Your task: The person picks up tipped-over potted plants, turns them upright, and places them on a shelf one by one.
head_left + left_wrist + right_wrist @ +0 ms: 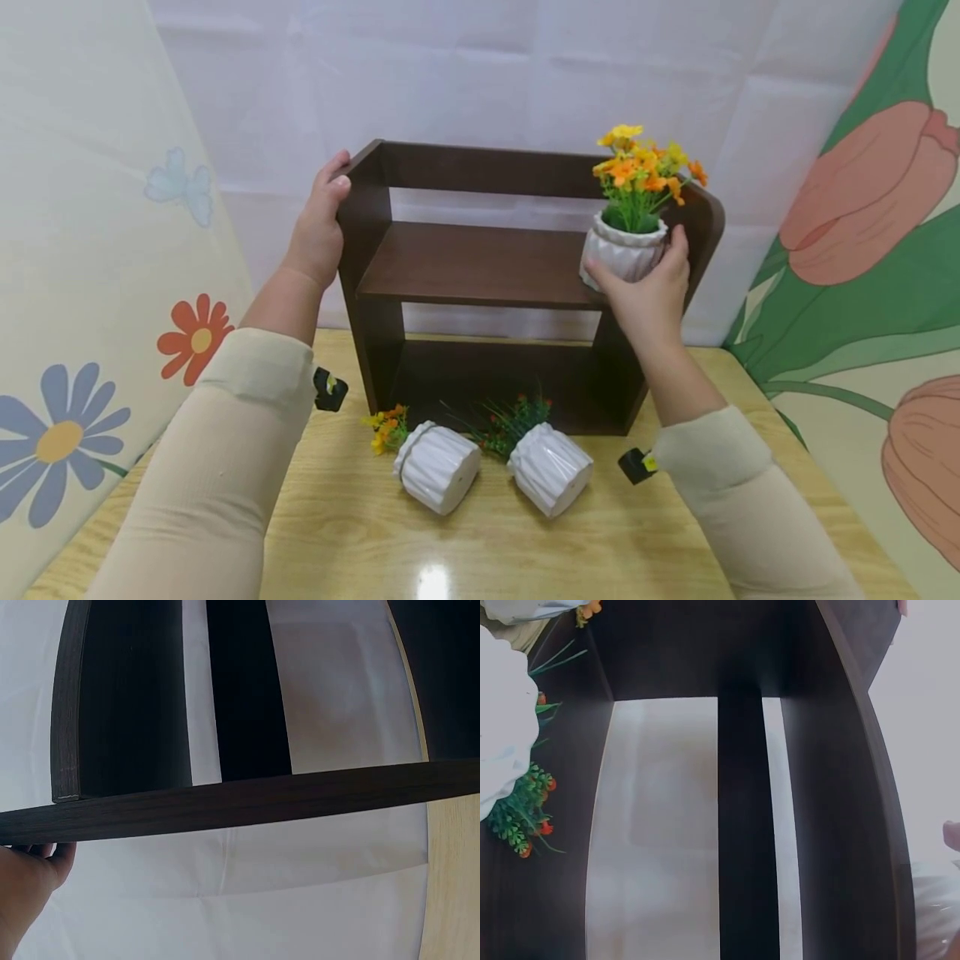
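A dark brown two-tier shelf [480, 258] stands upright on the table. My left hand [321, 229] grips the top of its left side panel, fingertips at the edge; in the left wrist view the hand [30, 881] lies along the panel's outer face. At the right end of the upper board, my right hand [651, 296] holds a white ribbed flowerpot [621, 250] with yellow and orange artificial flowers [637, 171]. The thumb is on its front, the fingers round its right side. The pot is upright and overlaps the board's front edge in the head view.
Two more white flowerpots lie tipped over before the shelf, bases towards me: one with orange-yellow flowers [438, 468], one with green sprigs and red blooms [551, 471]. Those plants reach the lower board [495, 375]. A white cloth [480, 75] hangs behind, flower-printed panels [840, 250] beside.
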A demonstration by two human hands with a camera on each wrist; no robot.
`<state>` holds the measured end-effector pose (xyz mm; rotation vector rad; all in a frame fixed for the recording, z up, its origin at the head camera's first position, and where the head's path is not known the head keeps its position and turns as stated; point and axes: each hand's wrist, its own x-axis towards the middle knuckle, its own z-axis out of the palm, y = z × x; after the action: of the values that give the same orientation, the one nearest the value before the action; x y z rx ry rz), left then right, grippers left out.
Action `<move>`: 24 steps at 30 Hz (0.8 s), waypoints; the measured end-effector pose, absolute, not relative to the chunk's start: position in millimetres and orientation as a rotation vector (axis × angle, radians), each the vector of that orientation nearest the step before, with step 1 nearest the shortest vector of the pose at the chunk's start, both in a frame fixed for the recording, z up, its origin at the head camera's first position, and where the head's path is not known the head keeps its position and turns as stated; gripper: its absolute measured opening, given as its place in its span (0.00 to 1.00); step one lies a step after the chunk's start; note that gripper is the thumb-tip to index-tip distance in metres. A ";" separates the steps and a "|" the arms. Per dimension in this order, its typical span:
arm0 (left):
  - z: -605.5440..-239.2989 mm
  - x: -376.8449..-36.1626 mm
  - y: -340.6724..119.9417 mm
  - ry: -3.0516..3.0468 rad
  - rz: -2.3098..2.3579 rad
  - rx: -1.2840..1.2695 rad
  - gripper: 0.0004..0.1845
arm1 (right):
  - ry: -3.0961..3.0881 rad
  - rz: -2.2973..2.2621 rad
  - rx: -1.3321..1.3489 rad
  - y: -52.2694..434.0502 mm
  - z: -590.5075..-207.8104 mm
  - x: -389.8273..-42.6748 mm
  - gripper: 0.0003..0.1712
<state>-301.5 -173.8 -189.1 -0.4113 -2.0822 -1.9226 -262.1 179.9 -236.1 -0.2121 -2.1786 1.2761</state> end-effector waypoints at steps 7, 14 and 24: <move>-188.3 -300.3 -173.6 -2.082 -1.920 -0.410 0.30 | -2.192 1.323 -0.128 181.9 -241.3 -248.8 0.67; -187.9 -301.3 -173.2 -2.068 -1.928 -0.403 0.30 | -2.228 1.267 -0.037 182.2 -249.1 -235.4 0.66; -188.9 -303.2 -172.6 -2.028 -1.961 -0.404 0.29 | -2.343 1.244 -0.009 180.8 -259.9 -217.1 0.68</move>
<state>-303.2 -172.6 -188.9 -0.4037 -2.0284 -1.9613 -217.1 180.8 -259.9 -0.0095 -2.3427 1.2442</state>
